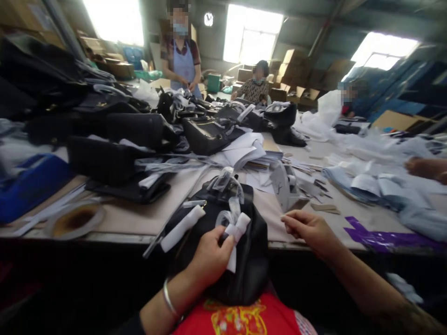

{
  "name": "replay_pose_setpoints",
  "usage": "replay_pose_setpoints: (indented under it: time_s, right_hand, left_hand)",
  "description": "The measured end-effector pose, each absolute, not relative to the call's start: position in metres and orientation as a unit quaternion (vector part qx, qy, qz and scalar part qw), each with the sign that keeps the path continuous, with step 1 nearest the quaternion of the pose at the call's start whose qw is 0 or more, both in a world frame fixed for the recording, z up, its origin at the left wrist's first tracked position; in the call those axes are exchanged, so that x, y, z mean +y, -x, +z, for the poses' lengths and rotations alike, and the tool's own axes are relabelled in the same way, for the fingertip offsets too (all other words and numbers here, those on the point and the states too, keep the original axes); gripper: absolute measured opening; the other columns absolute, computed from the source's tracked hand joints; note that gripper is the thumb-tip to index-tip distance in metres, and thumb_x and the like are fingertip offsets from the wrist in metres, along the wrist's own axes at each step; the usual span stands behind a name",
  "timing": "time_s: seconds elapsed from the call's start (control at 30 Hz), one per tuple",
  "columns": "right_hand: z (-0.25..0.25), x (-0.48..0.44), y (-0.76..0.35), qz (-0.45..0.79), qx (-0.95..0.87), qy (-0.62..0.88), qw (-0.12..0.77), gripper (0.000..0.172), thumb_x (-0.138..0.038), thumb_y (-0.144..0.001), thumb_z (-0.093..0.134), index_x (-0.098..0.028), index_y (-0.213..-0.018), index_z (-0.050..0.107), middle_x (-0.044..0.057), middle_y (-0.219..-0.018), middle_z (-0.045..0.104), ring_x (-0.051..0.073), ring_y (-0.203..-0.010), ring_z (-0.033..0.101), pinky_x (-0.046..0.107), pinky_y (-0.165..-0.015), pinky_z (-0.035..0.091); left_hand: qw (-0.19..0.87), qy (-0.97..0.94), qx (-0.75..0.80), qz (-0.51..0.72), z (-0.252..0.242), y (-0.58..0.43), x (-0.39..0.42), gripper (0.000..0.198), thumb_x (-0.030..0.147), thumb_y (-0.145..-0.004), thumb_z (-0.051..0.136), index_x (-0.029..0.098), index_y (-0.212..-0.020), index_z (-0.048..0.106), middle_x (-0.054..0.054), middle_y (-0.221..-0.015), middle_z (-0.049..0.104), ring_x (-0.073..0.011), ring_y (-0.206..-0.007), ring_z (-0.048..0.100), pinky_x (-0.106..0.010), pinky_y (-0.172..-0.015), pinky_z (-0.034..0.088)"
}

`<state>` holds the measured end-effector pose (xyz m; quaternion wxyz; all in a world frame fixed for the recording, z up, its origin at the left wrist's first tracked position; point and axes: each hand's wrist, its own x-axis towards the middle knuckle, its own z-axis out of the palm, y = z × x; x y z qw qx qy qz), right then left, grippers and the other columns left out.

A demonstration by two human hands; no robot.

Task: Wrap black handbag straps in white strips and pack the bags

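Observation:
A black backpack-style bag (251,260) rests against the table's front edge and over my lap. White foam wrap (240,225) and clear plastic cover its straps. My left hand (213,253), with a bracelet at the wrist, is closed, pinching the white foam wrap on the front of the bag. Another foam-wrapped piece (183,228) lies at the bag's left side. Right of the bag, my right hand (310,228) is held with thumb and forefinger pressed together; whatever they pinch is too small to make out. Just beyond it stands a grey tape dispenser (284,188).
Several black bags (206,132) are piled across the table. A tape roll (75,218) and a blue dispenser (35,181) are at left. Papers (247,149) lie mid-table. Purple tape (387,235) sticks along the right edge. A co-worker's hand (426,168) reaches in at right; other people stand beyond.

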<state>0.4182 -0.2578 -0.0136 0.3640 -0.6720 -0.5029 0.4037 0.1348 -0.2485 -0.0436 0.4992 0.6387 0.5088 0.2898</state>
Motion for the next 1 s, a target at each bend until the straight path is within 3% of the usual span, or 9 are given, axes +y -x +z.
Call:
replay_pose_setpoints:
  time_s: [0.13,0.3,0.6,1.0]
  right_hand:
    - [0.016,-0.269,-0.342,0.454,-0.605,0.587,0.29,0.034,-0.046,-0.085,0.064,-0.016,-0.071,0.069,0.0,-0.06,0.061,0.01,-0.054,0.047,0.023,-0.053,0.036]
    - [0.001,-0.257,-0.297,0.43,-0.593,0.635,0.247,0.037,-0.046,-0.08,0.06,-0.017,-0.057,0.061,0.0,-0.053,0.058,0.011,-0.05,0.044,0.024,-0.05,0.033]
    - [-0.019,-0.256,-0.297,0.424,-0.527,0.697,0.239,0.038,-0.047,-0.073,0.068,-0.019,-0.05,0.061,0.002,-0.048,0.058,0.011,-0.044,0.044,0.025,-0.044,0.03]
    - [-0.021,-0.254,-0.292,0.49,-0.432,0.721,0.23,0.041,-0.048,-0.078,0.072,-0.019,-0.054,0.056,-0.003,-0.039,0.047,0.008,-0.036,0.038,0.023,-0.039,0.024]
  left_hand:
    - [0.44,-0.667,0.526,0.292,-0.044,-0.14,-0.252,0.024,0.036,-0.091,0.053,0.018,-0.076,0.059,-0.001,-0.069,0.059,-0.0164,-0.065,0.054,-0.028,-0.062,0.037]
    - [0.384,-0.696,0.536,0.284,-0.047,-0.139,-0.257,0.023,0.033,-0.093,0.051,0.019,-0.076,0.057,-0.004,-0.073,0.064,-0.018,-0.068,0.059,-0.029,-0.063,0.037]
    - [0.32,-0.728,0.54,0.275,-0.05,-0.137,-0.259,0.02,0.029,-0.092,0.052,0.019,-0.076,0.056,-0.007,-0.076,0.066,-0.0199,-0.071,0.062,-0.03,-0.064,0.039]
    - [0.281,-0.757,0.545,0.224,-0.047,-0.139,-0.265,0.017,0.025,-0.093,0.05,0.016,-0.085,0.061,-0.013,-0.086,0.068,-0.0252,-0.082,0.067,-0.033,-0.072,0.046]
